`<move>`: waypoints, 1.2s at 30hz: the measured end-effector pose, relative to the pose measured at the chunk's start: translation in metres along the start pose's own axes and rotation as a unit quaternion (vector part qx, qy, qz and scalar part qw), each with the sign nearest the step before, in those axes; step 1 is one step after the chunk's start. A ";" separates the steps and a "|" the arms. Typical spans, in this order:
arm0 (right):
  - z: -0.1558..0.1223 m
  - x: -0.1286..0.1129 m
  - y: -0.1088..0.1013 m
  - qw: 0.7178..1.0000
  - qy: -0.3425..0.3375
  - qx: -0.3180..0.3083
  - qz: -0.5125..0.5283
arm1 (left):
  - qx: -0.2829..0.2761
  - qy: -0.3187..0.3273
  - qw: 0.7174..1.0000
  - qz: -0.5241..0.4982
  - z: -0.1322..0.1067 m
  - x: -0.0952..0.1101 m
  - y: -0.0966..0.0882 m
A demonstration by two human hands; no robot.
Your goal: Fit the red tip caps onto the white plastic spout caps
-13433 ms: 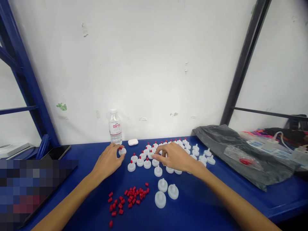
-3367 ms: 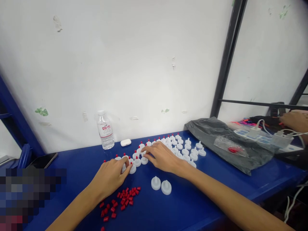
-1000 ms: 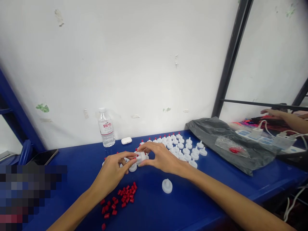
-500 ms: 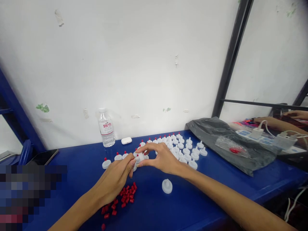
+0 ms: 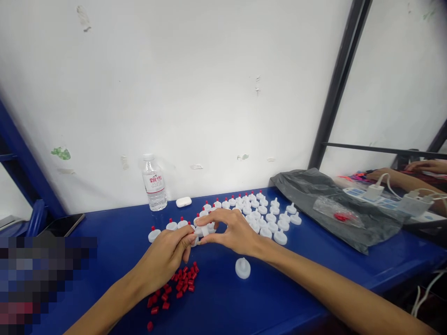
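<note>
A white plastic cap with a spout [image 5: 204, 230] is held on its side between the thumb and fingers of my right hand [image 5: 232, 230]. My left hand [image 5: 171, 251] is closed at the spout end, fingertips pinched together; what lies inside that pinch is hidden. Below my left hand lies a loose pile of small red caps [image 5: 185, 281]. Behind both hands stand many white spouted caps [image 5: 270, 217], several tipped with red along the back and left. One white spouted cap without red [image 5: 242, 268] sits alone in front of my right hand.
A water bottle [image 5: 154, 184] and a small white case [image 5: 183, 202] stand near the wall. On the right lie a grey plastic bag [image 5: 363, 235], a clear bag with red pieces [image 5: 338, 211] and a power strip with chargers [image 5: 380, 202]. Another person's arm [image 5: 391, 179] shows beyond the frame.
Both hands stay together at the white spouted cap, with only a slight shift of the fingers. The view has tilted a little; the things on the table look unchanged.
</note>
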State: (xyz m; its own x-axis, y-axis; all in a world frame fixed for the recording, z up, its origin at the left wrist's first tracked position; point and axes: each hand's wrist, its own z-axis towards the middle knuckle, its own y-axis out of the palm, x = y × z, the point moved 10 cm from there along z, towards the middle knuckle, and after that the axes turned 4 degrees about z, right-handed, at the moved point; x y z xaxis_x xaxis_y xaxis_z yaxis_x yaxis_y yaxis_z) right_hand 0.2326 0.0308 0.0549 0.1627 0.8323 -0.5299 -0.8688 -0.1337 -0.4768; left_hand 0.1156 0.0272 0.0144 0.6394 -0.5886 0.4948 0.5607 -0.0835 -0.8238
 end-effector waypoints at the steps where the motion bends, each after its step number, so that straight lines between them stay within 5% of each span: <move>1: -0.001 0.000 0.001 1.000 -0.005 -0.001 0.004 | -0.003 -0.001 1.000 -0.005 0.000 0.001 0.000; 16: -0.007 -0.019 0.001 0.997 -0.076 0.021 -0.001 | 0.020 -0.003 0.997 -0.080 0.000 0.006 -0.004; 26: -0.009 -0.012 0.005 0.998 -0.058 0.005 0.002 | -0.006 -0.036 0.991 -0.128 -0.002 0.001 0.003; 32: -0.006 0.004 0.021 0.996 0.005 -0.062 -0.066 | 0.023 -0.015 0.999 0.028 0.007 0.009 -0.009; 36: -0.005 0.000 0.022 0.982 -0.011 -0.096 -0.163 | 0.033 -0.012 0.991 0.131 0.008 0.005 -0.008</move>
State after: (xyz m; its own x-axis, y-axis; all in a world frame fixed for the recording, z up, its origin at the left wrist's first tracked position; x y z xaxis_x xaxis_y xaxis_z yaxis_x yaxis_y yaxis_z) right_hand 0.2158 0.0252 0.0413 0.4052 0.8592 -0.3123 -0.6681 0.0451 -0.7427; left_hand 0.1188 0.0314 0.0262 0.7796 -0.5630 0.2742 0.4065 0.1219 -0.9055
